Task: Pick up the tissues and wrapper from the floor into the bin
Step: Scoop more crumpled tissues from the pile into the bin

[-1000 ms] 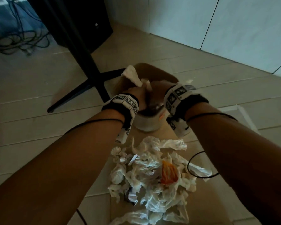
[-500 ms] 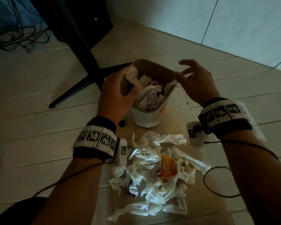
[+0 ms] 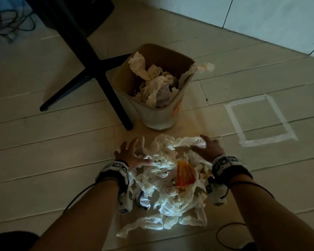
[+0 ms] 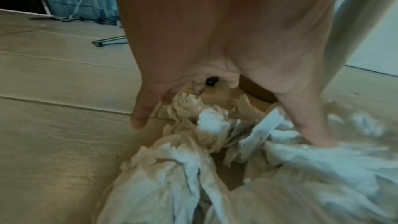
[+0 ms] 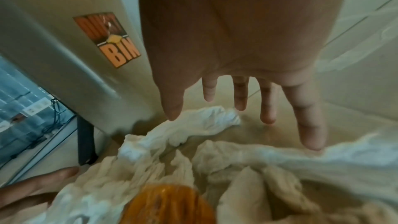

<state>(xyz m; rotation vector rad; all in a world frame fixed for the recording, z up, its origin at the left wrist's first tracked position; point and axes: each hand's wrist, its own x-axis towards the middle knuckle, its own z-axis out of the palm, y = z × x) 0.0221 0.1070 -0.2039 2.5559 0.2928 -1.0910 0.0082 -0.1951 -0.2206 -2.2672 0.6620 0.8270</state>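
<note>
both spread hands (image 3: 132, 155) (image 3: 208, 148) flank crumpled, papery tissues (image 3: 169, 182).

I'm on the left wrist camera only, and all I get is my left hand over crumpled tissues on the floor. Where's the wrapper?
Observer: The orange wrapper lies on the tissue pile, nearer your right hand than your left hand.
Operator: Is the right hand holding anything?
Observer: No. Its fingers are straight and spread over the pile's far edge, gripping nothing.
Operator: And the bin?
Observer: The bin stands upright just beyond the pile. It has tissues inside, and a loose tissue is draped over its right rim.
</note>
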